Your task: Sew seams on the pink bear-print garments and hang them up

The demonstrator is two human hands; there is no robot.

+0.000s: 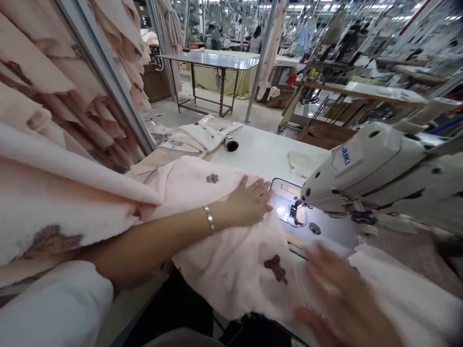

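Observation:
My left hand lies flat on a pale pink fleece cloth with dark printed bear figures, its fingers stretched toward the needle plate. A metal bracelet circles that wrist. Smeared by motion, my right hand hovers at the cloth's right edge with thumb and fingers apart; I see nothing held in it. Just beyond the left fingertips is the lit presser foot of a white JUKI sewing machine. The cloth's edge stops beside the foot.
A dark thread cone lies on the white sewing table, near folded printed cloth. Pink cloths hang at left by a metal post. Another table stands beyond. More pale fabric lies at right.

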